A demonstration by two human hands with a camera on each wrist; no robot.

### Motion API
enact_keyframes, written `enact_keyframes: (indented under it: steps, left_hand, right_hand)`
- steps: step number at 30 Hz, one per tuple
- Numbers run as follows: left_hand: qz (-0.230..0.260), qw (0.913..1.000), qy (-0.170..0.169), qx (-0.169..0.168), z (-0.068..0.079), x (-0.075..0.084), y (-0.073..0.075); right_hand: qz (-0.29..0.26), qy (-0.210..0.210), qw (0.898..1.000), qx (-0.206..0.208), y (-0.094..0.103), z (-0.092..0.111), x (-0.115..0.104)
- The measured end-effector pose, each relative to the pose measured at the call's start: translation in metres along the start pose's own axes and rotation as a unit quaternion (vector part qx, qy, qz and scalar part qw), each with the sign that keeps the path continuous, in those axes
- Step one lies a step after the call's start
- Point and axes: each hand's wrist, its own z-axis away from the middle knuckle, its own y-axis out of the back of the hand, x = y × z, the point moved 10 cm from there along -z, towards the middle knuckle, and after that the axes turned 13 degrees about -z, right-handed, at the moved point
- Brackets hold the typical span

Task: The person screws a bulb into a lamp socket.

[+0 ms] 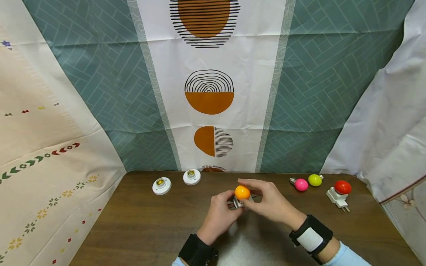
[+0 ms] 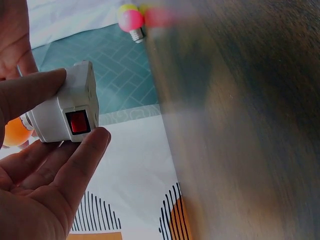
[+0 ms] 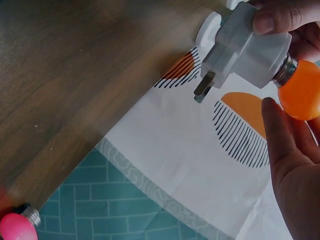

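Nothing legible in any view — no text, label, brand, number or sign can be read.

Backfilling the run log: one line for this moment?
left hand: grips white plug-in socket; right hand: holds orange bulb; bulb: at socket mouth, screw base showing

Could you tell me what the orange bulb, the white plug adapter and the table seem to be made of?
Orange bulb: glass or plastic, unclear which; glossy, with a bright highlight. Its screw base looks like shiny, silvery metal.
White plug adapter: probably moulded plastic; smooth, evenly coloured, with neat edges.
Table: wood or wood-look laminate; brown, streaky grain, slight sheen.
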Motion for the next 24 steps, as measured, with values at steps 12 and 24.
enact_keyframes:
  steps: [12, 24]
  left_hand:
    - [-0.004, 1.0, -0.002, 0.002, -0.001, 0.0017, 0.0007]
    - [0.024, 0.9996, 0.012, 0.0, 0.0003, -0.0018, -0.0018]
  right_hand:
    - [-0.003, 0.002, 1.0, 0.02, 0.0031, 0.0007, -0.0007]
    - [-0.014, 0.004, 0.999, 0.03, 0.0039, 0.0022, -0.0014]
